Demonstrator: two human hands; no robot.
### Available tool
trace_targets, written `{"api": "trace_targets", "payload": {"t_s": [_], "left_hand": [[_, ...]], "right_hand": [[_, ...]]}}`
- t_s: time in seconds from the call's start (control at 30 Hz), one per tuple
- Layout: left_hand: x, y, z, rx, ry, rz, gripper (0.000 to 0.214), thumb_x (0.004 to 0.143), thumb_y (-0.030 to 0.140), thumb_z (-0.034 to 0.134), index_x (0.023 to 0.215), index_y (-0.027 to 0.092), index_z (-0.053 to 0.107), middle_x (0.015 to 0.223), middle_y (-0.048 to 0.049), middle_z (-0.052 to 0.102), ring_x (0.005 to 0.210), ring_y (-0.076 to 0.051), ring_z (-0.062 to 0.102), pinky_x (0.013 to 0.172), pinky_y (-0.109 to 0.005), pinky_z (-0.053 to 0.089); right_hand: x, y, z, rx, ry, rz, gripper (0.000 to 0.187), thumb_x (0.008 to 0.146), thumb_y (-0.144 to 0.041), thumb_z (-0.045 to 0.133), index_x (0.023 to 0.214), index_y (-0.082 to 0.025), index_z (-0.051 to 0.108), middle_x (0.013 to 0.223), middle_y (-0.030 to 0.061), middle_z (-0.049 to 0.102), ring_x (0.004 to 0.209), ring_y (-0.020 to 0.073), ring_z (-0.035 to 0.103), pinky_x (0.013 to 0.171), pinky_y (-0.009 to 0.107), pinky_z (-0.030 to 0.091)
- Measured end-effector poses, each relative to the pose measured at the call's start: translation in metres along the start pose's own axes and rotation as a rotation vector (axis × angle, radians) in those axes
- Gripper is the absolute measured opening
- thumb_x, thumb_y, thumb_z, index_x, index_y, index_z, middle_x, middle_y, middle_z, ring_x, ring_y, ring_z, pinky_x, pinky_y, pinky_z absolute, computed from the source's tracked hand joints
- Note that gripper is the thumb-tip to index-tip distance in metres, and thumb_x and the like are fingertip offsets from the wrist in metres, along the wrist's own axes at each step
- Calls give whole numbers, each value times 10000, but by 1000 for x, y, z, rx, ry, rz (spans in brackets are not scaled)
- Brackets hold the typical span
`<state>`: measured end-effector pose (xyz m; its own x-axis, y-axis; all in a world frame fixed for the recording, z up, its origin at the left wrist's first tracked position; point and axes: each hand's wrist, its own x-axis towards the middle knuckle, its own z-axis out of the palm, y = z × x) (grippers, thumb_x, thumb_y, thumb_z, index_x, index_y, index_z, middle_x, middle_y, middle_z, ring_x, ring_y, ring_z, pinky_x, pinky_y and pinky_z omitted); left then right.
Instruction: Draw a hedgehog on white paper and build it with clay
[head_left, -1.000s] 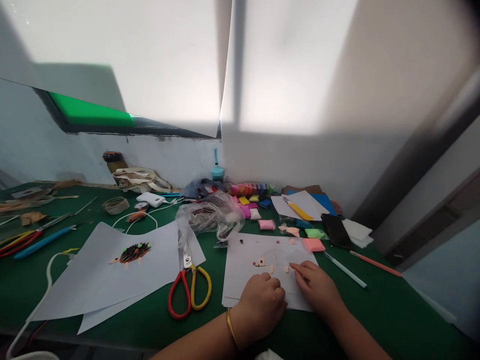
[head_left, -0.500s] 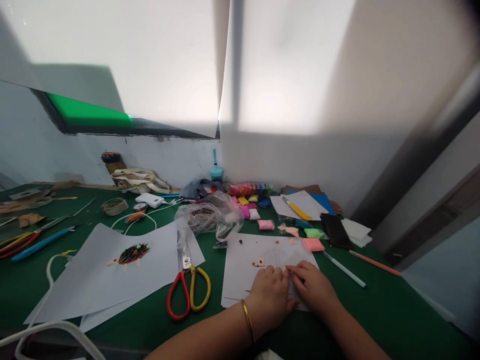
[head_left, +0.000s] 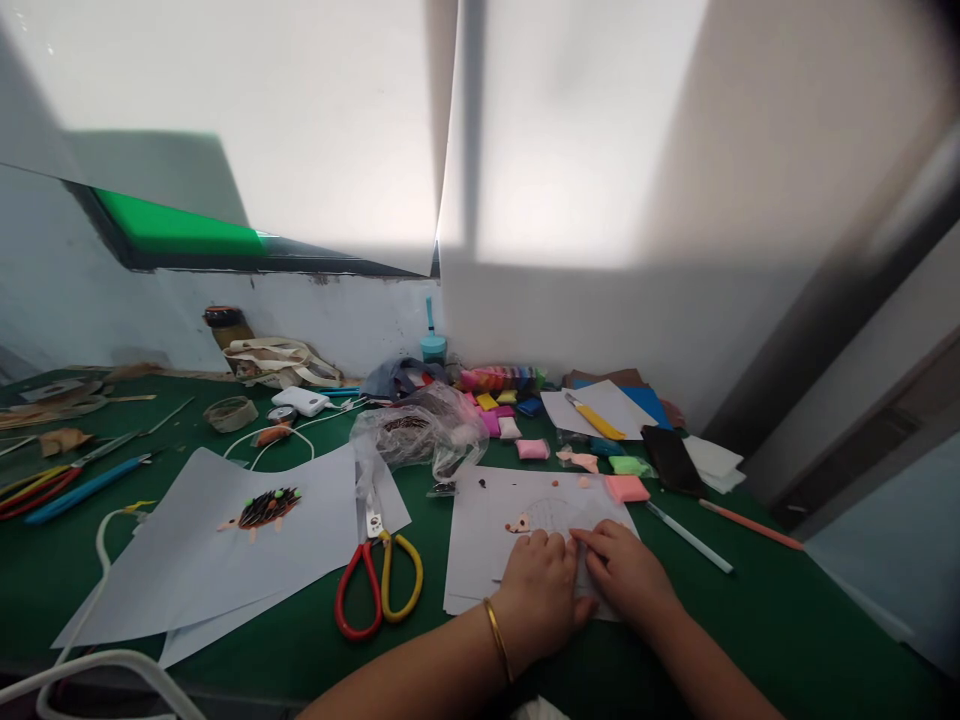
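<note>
My left hand (head_left: 541, 590) and my right hand (head_left: 626, 572) rest side by side on a white sheet of paper (head_left: 480, 540) on the green table. Both have their fingers curled and pressed together over the sheet, where the fingertips meet. What they pinch is hidden. A small peach-coloured clay figure (head_left: 518, 523) with a faint pencilled outline sits on the sheet just beyond my left hand. A gold bangle (head_left: 496, 636) circles my left wrist.
Red and yellow scissors (head_left: 375, 585) lie left of the sheet. Further left a paper carries a dark spiky clay figure (head_left: 264, 506). Behind are a plastic bag (head_left: 420, 432), coloured clay packets (head_left: 517, 410), a pink block (head_left: 627, 488), a yellow knife (head_left: 596, 418), pens (head_left: 690, 538) and a white cable (head_left: 97, 560).
My left hand slid forward and to the right until it met my right hand on the sheet. Since half a second ago both hands have barely moved.
</note>
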<state>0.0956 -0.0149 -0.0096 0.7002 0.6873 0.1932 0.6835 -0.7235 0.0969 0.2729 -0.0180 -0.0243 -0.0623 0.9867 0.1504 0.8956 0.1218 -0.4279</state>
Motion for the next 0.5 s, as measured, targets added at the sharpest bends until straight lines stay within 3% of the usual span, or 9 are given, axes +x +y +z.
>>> {"api": "trace_targets", "payload": {"t_s": [0.5], "left_hand": [[-2, 0, -1, -2, 11, 6, 673, 848, 578, 490, 1348, 130, 454, 1114, -140, 571, 972, -293, 506, 829, -435, 431]], "right_hand": [[0, 5, 2, 35, 11, 30, 420, 853, -261, 384, 1136, -250, 693, 968, 45, 648, 948, 188, 590, 859, 302, 452]]}}
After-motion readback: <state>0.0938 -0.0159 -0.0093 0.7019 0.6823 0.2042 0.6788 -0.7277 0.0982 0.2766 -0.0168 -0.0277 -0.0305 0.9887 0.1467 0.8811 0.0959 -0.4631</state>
